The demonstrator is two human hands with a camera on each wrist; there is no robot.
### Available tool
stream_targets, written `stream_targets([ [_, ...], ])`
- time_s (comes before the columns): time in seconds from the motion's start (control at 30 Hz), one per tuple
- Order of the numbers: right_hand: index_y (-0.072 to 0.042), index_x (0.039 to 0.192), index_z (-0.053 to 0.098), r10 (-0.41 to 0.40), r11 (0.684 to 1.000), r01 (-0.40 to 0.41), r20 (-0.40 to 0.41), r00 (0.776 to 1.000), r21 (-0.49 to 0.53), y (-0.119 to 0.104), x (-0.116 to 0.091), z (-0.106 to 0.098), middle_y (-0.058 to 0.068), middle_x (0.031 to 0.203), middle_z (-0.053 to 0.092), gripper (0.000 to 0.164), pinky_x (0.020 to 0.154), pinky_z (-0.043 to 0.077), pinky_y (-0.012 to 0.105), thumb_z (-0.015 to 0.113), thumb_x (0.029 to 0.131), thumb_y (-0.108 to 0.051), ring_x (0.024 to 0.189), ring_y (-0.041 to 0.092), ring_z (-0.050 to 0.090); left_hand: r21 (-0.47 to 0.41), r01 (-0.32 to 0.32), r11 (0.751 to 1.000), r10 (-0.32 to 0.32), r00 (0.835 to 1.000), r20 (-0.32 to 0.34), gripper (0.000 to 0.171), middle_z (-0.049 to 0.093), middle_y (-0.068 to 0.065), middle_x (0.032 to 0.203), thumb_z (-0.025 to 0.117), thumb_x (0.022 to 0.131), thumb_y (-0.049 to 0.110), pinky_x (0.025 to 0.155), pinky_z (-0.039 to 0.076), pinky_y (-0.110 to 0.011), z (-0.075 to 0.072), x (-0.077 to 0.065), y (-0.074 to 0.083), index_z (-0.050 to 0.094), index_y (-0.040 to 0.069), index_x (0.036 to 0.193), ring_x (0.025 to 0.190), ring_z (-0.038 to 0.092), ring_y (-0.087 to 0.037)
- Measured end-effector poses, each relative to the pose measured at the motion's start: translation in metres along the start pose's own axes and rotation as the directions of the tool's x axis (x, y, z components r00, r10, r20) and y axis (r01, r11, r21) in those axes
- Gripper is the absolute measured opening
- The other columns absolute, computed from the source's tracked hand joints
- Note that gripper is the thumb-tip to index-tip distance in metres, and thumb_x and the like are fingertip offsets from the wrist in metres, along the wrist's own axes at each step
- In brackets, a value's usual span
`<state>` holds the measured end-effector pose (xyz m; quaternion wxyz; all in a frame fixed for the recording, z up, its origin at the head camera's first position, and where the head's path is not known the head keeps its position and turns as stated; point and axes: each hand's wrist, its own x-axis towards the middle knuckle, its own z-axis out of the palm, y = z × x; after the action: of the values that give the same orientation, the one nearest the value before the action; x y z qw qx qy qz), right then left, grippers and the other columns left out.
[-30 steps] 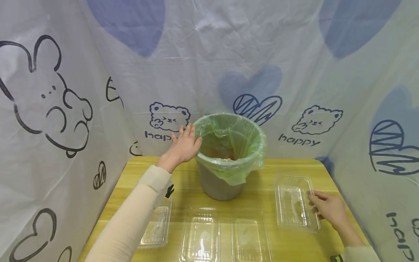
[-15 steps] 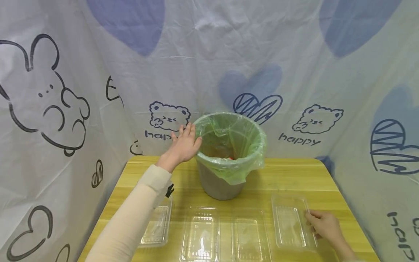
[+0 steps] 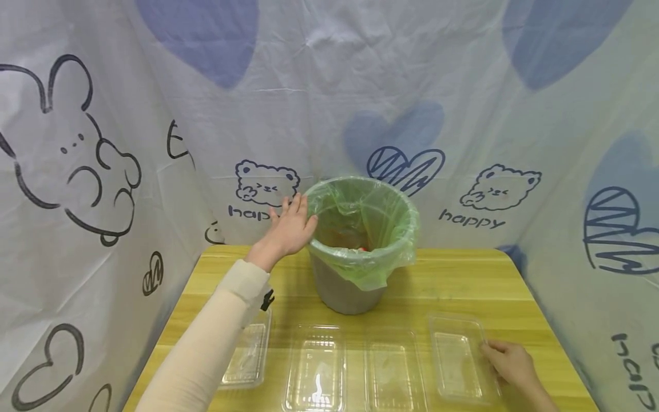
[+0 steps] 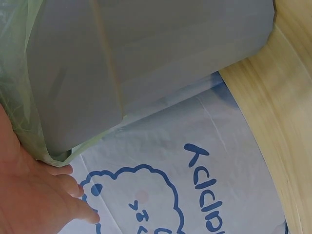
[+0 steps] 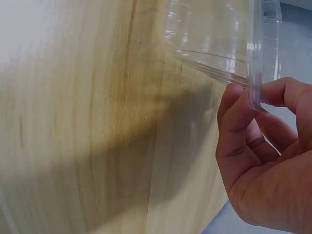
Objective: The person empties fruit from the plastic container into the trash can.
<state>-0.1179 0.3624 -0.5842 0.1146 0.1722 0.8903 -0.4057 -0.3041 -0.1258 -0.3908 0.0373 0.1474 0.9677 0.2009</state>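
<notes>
A grey trash bin [image 3: 347, 292] lined with a green plastic bag [image 3: 388, 229] stands on the table. My left hand [image 3: 292, 229] lies on the bin's left rim with its fingers extended; the left wrist view shows the same hand [image 4: 41, 195] against the bag's folded edge. At the right, my right hand [image 3: 512, 363] pinches the rim of a clear plastic food container [image 3: 460, 360]. In the right wrist view the thumb and fingers meet on the rim of that container [image 5: 209, 36], which is close over the tabletop.
Two clear containers sit at the front middle, one [image 3: 316, 369] left of the other [image 3: 393, 375]. Another container [image 3: 247, 357] is partly hidden by the left sleeve. Inside the bin a small red spot shows. Printed cloth walls [image 3: 329, 86] enclose the wooden table [image 3: 463, 274].
My right hand has brought the clear container down toward the table's front, level with the row of others. The left hand has stayed on the bin rim.
</notes>
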Motion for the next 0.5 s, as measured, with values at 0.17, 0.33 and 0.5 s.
stream_targets([
  [0.17, 0.014, 0.142, 0.055, 0.004, 1.000, -0.004, 0.004, 1.000, 0.003, -0.001, 0.001, -0.001, 0.005, 0.075, 0.071, 0.062, 0.057, 0.063, 0.030, 0.058, 0.106, -0.037, 0.063, 0.017, 0.066, -0.001, 0.001, 1.000, -0.001, 1.000, -0.005, 0.075, 0.000, -0.021, 0.177, 0.019, 0.112, 0.049, 0.127, -0.010, -0.075, -0.001, -0.001, 0.000, 0.004, 0.000, 0.168, 0.163, -0.009, -0.045],
  [0.33, 0.014, 0.140, 0.058, -0.014, 1.000, 0.014, 0.022, 1.000, -0.024, -0.002, 0.004, -0.004, 0.004, 0.075, 0.069, 0.060, 0.057, 0.064, 0.031, 0.059, 0.106, -0.036, 0.063, 0.017, 0.066, -0.006, -0.004, 1.000, 0.004, 1.000, -0.015, 0.076, -0.001, -0.022, 0.177, 0.021, 0.112, 0.050, 0.126, -0.011, -0.076, -0.002, -0.002, -0.001, 0.005, 0.000, 0.167, 0.162, -0.010, -0.046],
  [0.5, 0.016, 0.139, 0.057, -0.070, 0.989, 0.081, 0.093, 0.993, -0.125, -0.011, 0.014, -0.021, 0.006, 0.071, 0.068, 0.068, 0.054, 0.061, 0.033, 0.055, 0.108, -0.045, 0.056, 0.016, 0.061, -0.051, -0.010, 0.999, 0.007, 0.999, -0.048, 0.082, -0.004, -0.021, 0.176, 0.018, 0.111, 0.059, 0.125, -0.015, -0.074, -0.008, -0.005, -0.004, 0.002, 0.001, 0.168, 0.161, -0.014, -0.046],
])
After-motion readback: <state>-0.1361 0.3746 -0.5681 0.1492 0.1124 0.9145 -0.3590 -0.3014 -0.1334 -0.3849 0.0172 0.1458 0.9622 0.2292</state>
